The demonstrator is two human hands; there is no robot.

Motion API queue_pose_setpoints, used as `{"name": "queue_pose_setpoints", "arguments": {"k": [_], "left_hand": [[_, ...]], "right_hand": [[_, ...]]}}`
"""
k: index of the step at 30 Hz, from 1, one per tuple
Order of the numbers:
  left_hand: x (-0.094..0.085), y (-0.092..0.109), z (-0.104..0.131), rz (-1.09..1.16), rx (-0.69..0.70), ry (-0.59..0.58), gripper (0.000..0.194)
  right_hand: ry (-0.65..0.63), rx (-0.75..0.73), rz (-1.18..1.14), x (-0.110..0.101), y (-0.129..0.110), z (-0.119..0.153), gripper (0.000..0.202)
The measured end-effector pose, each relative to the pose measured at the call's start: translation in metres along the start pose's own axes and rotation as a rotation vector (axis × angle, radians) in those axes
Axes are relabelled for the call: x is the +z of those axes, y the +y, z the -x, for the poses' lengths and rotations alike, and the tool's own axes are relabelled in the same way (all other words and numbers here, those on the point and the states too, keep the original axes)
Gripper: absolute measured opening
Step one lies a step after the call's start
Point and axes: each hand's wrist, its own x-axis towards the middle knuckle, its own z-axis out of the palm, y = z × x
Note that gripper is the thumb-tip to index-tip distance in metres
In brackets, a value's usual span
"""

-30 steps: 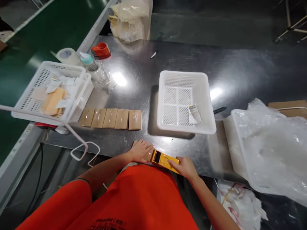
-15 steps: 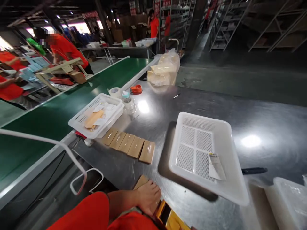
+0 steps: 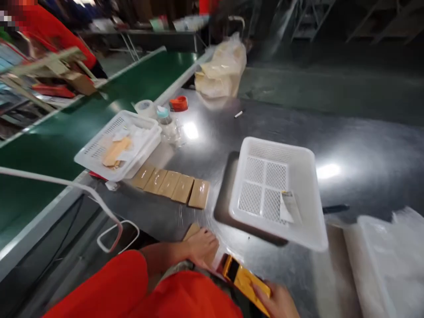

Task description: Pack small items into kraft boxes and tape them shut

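My left hand (image 3: 202,247) presses down over a small cardboard box (image 3: 192,230) at the near edge of the metal table, with only part of the box showing. In my right hand (image 3: 280,302) is a yellow tape dispenser (image 3: 247,280), its head close to the left hand's fingers and the box. Whether tape touches the box I cannot make out. A row of several small cardboard boxes (image 3: 169,183) with shiny tape lies farther in on the table. Right of the row, a white plastic basket (image 3: 236,176) holds a paper slip (image 3: 287,206).
Another white basket (image 3: 84,152) with papers sits at the left beside a green conveyor (image 3: 132,84). A clear bottle (image 3: 168,126), orange tape roll (image 3: 179,104), and plastic bag (image 3: 221,68) stand farther back. A dark pen-like object (image 3: 336,208) lies right. A co-worker (image 3: 59,31) leans beyond the conveyor.
My view has tipped downward. My right hand and more of the tape dispenser have come into sight at the bottom. My left hand stays on the box.
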Motion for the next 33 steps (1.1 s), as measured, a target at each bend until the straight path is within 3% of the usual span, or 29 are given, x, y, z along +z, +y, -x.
{"name": "queue_pose_setpoints", "arguments": {"k": [3, 6, 10, 12, 15, 19, 21, 24, 28, 33], "left_hand": [[-0.002, -0.009, 0.013, 0.143, 0.054, 0.075, 0.086], [0.005, -0.028, 0.033, 0.349, 0.087, 0.259, 0.095], [0.018, -0.070, 0.072, 0.563, 0.191, 0.584, 0.103], [0.022, -0.096, 0.100, 0.568, 0.176, 0.670, 0.104], [0.023, -0.128, 0.153, 0.463, -0.021, 0.642, 0.101], [0.017, -0.140, 0.209, 0.418, -0.399, 0.564, 0.107], [0.012, -0.138, 0.213, 0.415, -0.423, 0.504, 0.116], [0.005, -0.135, 0.194, 0.442, -0.308, 0.405, 0.119], [-0.001, -0.135, 0.166, 0.493, -0.254, 0.341, 0.094], [0.001, -0.135, 0.166, 0.479, -0.270, 0.325, 0.078]], "right_hand": [[-0.082, 0.063, 0.034, 0.001, -0.020, -0.003, 0.052], [-0.151, 0.020, -0.049, -0.003, -0.046, -0.016, 0.047], [-0.164, -0.060, -0.063, -0.003, -0.103, -0.037, 0.046], [-0.191, -0.098, -0.047, 0.007, -0.139, -0.054, 0.046], [-0.217, -0.140, 0.012, 0.034, -0.196, -0.083, 0.047], [-0.177, -0.111, 0.247, 0.064, -0.249, -0.109, 0.047], [-0.169, -0.107, 0.326, 0.068, -0.261, -0.113, 0.047], [-0.166, -0.103, 0.380, 0.067, -0.268, -0.112, 0.046], [-0.149, -0.075, 0.414, 0.065, -0.275, -0.107, 0.044], [-0.199, -0.090, 0.386, 0.055, -0.269, -0.101, 0.045]]}}
